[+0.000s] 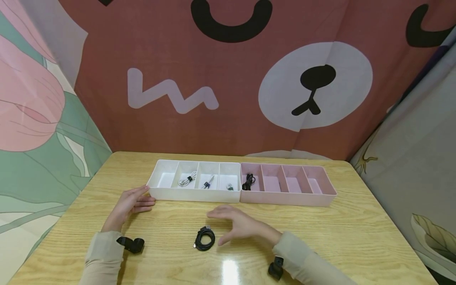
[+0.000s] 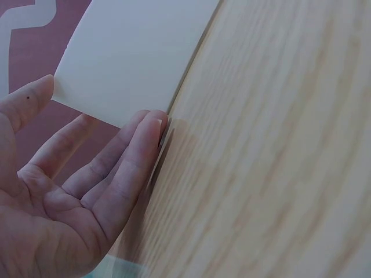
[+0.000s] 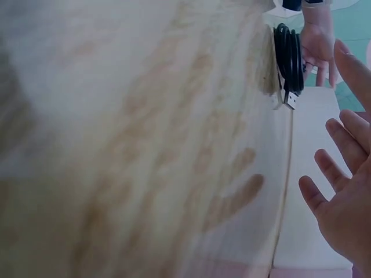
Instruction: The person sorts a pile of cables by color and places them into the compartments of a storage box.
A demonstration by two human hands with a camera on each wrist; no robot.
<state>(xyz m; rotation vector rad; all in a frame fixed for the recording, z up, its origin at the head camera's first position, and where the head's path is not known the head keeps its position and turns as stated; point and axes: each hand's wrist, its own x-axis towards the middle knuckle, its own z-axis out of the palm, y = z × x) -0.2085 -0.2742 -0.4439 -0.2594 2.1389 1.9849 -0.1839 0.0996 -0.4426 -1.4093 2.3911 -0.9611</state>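
A coiled black USB cable (image 1: 204,239) lies on the table in front of the boxes; its metal plug shows in the right wrist view, where the cable (image 3: 288,58) stands beyond the fingers. My right hand (image 1: 238,223) is just right of the coil, fingers spread and holding nothing. My left hand (image 1: 130,204) touches the left end of the white divided box (image 1: 194,194). In the left wrist view the fingertips of that hand (image 2: 87,179) rest against the corner of the box (image 2: 133,58), the fingers fairly straight.
The white box has a white cable (image 1: 187,180), a short cable (image 1: 208,183) and a small item (image 1: 229,187) in separate compartments. Against its right end stands a pink divided box (image 1: 288,198) with a black cable (image 1: 249,181) in its leftmost compartment. A printed curtain (image 1: 231,118) hangs behind the wooden table (image 1: 349,237).
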